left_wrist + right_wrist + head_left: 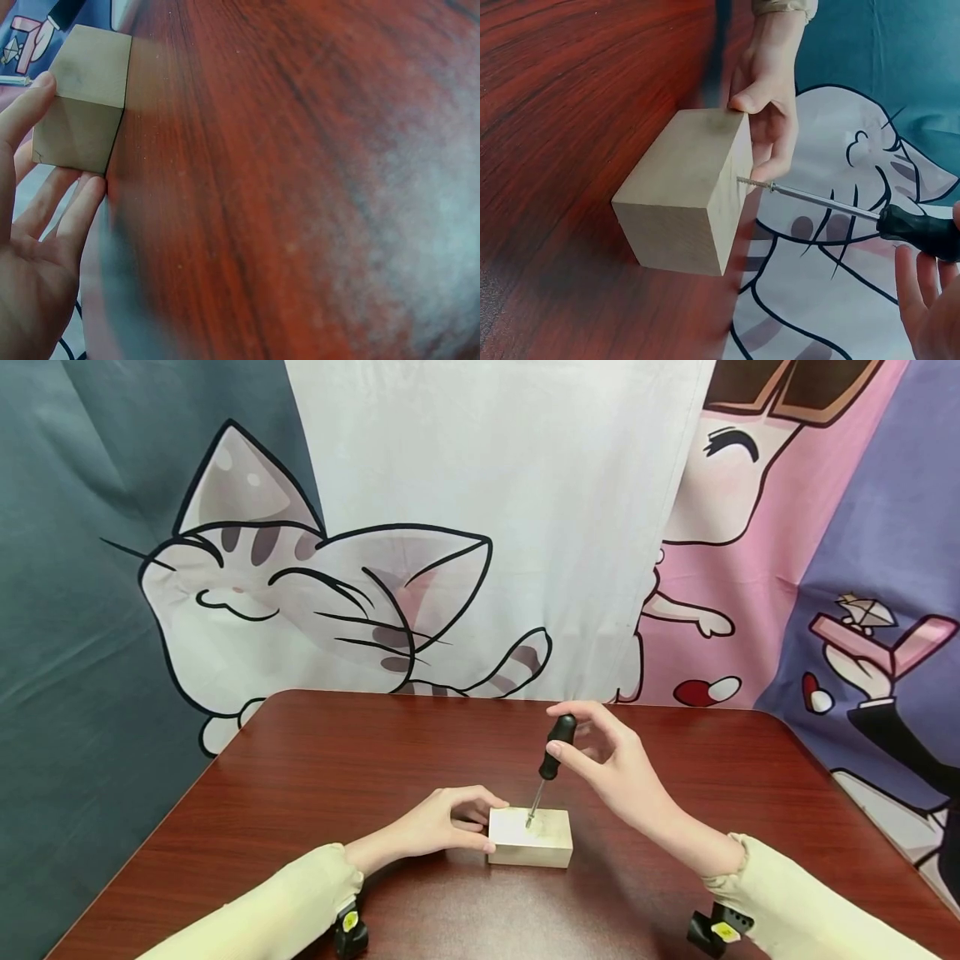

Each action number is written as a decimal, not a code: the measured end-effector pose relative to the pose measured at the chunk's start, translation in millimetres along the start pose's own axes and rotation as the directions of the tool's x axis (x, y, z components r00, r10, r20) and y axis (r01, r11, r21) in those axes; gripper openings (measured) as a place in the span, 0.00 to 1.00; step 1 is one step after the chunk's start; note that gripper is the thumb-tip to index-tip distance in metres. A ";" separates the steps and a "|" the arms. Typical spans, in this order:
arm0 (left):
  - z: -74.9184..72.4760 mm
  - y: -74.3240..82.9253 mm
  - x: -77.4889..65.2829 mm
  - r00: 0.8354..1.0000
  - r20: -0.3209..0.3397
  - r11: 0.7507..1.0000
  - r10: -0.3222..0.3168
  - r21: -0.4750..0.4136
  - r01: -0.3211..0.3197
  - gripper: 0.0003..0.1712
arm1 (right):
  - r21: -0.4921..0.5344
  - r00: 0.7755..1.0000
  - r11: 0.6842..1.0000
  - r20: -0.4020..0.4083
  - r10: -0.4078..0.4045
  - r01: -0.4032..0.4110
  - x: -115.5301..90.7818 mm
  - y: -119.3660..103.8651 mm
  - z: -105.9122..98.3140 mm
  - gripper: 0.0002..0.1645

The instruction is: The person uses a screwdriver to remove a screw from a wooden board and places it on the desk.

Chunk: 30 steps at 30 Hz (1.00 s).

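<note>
A pale wooden block (529, 855) lies on the table, and my left hand (438, 823) grips its left end with thumb and fingertips. In the right wrist view a screw (754, 182) stands partly in the block's top face, its threads showing. The tip of a black-handled screwdriver (919, 229) meets the screw's head. My right hand (621, 768) holds the screwdriver's handle between thumb and fingers, above the block. The tool leans slightly, its handle tipped to the right in the head view. Some of the left fingers are hidden behind the block in the left wrist view.
The reddish-brown wooden table (360, 752) spreads around the block, its far edge close to a hanging cloth (495, 460) printed with cartoon figures. A small black device (349, 933) sits at the left wrist, and a similar device (716, 931) at the right.
</note>
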<state>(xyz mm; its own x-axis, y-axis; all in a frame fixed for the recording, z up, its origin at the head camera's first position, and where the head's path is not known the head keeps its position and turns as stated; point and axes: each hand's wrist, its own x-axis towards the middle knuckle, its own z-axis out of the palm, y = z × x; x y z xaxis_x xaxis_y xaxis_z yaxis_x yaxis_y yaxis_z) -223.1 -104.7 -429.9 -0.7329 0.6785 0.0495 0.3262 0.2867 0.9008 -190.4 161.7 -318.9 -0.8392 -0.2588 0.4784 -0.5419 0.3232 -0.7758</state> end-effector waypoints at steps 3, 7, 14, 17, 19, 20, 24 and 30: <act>0.0 0.3 0.2 1.000 -0.001 1.000 0.001 0.003 -0.001 0.27 | -0.002 1.000 1.000 0.010 -0.001 0.001 0.9 1.0 0.0 0.22; -0.2 0.9 0.0 1.000 -0.002 1.000 -0.001 0.005 0.001 0.27 | 0.014 0.999 1.000 0.040 -0.009 0.008 1.1 0.5 -1.9 0.22; -0.3 1.9 -0.5 1.000 -0.003 1.000 -0.008 0.002 0.008 0.27 | 0.030 0.996 0.998 0.072 -0.061 0.059 0.1 -0.1 -2.8 0.29; 0.0 2.4 -0.6 1.000 -0.003 1.000 -0.009 0.001 0.009 0.27 | 0.074 0.993 0.993 0.069 -0.097 0.092 0.0 1.7 -0.8 0.27; 0.1 2.9 -0.7 1.000 -0.004 1.000 -0.011 -0.001 0.011 0.27 | 0.097 0.993 0.991 0.061 -0.097 0.091 -0.3 2.9 0.5 0.24; 0.2 3.0 -0.8 1.000 -0.004 1.000 -0.010 -0.001 0.010 0.27 | 0.096 0.995 0.992 0.055 -0.088 0.082 -0.7 3.0 1.3 0.22; 0.3 3.4 -1.0 1.000 -0.006 1.000 -0.007 -0.007 0.007 0.27 | 0.053 1.000 0.998 -0.007 -0.027 0.028 -2.3 3.0 3.0 0.20; 0.4 2.7 -0.3 1.000 -0.008 1.000 0.000 -0.007 0.000 0.27 | 0.047 0.999 0.999 -0.037 -0.017 0.019 -2.6 3.8 1.1 0.22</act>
<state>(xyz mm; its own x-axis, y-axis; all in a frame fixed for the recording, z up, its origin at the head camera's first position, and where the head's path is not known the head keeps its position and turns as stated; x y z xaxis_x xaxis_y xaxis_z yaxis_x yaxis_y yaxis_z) -221.8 -103.9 -427.6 -0.7376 0.6732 0.0529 0.3220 0.2818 0.9038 -190.3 162.6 -323.6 -0.8309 -0.2300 0.5066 -0.5549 0.2752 -0.7851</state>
